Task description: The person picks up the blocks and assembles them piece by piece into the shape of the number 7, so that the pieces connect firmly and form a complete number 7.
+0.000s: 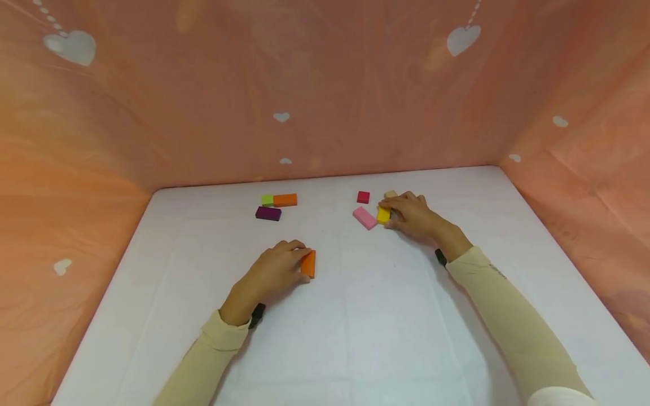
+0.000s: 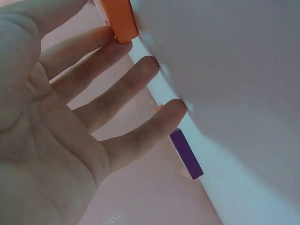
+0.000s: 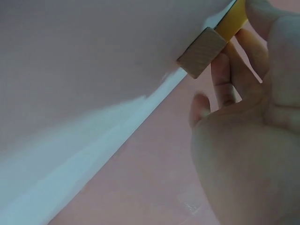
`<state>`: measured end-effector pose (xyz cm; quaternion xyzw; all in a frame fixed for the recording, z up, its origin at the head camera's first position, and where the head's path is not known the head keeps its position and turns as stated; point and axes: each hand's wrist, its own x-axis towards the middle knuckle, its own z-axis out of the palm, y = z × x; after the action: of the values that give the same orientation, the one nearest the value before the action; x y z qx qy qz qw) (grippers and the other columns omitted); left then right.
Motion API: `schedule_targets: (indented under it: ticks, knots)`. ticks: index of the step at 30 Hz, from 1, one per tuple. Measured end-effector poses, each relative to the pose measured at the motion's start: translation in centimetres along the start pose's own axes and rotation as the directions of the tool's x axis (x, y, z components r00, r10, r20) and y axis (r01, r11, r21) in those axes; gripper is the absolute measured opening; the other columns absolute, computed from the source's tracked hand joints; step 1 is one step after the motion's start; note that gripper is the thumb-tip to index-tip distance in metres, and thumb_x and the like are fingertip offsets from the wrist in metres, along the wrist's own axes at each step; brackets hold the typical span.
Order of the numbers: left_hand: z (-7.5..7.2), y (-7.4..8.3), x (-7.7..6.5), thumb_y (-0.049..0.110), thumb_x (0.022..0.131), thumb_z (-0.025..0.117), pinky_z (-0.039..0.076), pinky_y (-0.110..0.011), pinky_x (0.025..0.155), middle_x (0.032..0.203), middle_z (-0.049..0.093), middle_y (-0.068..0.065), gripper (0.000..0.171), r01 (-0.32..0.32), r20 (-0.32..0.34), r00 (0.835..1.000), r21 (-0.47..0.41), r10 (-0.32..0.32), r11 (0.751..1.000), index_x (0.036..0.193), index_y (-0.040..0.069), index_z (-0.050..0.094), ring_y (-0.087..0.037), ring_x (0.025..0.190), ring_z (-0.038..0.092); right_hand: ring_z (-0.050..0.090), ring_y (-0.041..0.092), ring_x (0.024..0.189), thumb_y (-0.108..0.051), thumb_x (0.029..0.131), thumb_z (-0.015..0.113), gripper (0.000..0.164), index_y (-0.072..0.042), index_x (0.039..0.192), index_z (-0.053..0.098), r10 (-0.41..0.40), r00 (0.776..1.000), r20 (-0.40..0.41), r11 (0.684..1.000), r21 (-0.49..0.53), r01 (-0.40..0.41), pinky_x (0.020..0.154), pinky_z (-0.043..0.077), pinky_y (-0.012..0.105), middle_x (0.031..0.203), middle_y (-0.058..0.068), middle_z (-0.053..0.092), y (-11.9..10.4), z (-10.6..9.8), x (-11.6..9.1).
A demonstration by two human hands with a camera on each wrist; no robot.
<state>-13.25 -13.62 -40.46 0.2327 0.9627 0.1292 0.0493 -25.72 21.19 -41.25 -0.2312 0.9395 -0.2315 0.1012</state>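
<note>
My left hand (image 1: 276, 272) pinches an orange block (image 1: 309, 265) between thumb and fingers, low at the white tabletop. In the left wrist view that orange block (image 2: 119, 21) is at the fingertips, and the other fingers are spread with their tips by the table. Farther back on the right, my right hand (image 1: 417, 219) holds a yellow block (image 1: 383, 215) between thumb and fingers. A pink block (image 1: 364, 218) lies just left of the yellow one. Behind the right fingers a pale wooden block (image 1: 390, 194) shows partly. The right wrist view has a wooden block (image 3: 201, 52) beside the yellow block (image 3: 231, 21).
A red block (image 1: 363, 197) lies behind the pink one. At the back left, a lime green block (image 1: 267, 200) adjoins another orange block (image 1: 285, 200), with a purple block (image 1: 268, 213) in front. Peach curtains (image 1: 325, 141) with hearts surround the white table (image 1: 386, 316).
</note>
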Motion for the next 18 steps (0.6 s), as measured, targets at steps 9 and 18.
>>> schedule_targets:
  ticks: [9,18]
  knots:
    - [0.0,0.8,-0.2,0.043,0.081,0.081,0.053,-0.048,0.095,0.133,0.064,-0.004,0.062,-0.055,0.019,0.998,0.03,0.054,0.998,0.134,0.015,0.064,-0.027,0.118,0.061,0.033,0.033,0.14,-0.037,0.094,0.067,0.062,-0.018,0.149,0.045,-0.08,0.996,-0.027,0.99,-0.115,0.076,0.101,0.02,0.053,0.156,0.01,0.041,0.2,0.5,0.5]
    - [-0.6,-0.3,-0.5,0.024,0.087,0.077,0.053,-0.05,0.095,0.123,0.069,-0.005,0.035,-0.197,-0.022,0.98,-0.01,0.197,0.98,0.12,0.013,0.074,-0.027,0.113,0.065,0.03,0.031,0.145,-0.03,0.096,0.066,0.062,-0.015,0.151,0.042,-0.076,0.994,-0.076,0.996,-0.058,0.072,0.102,0.02,0.05,0.158,0.009,0.039,0.3,0.1,-0.2]
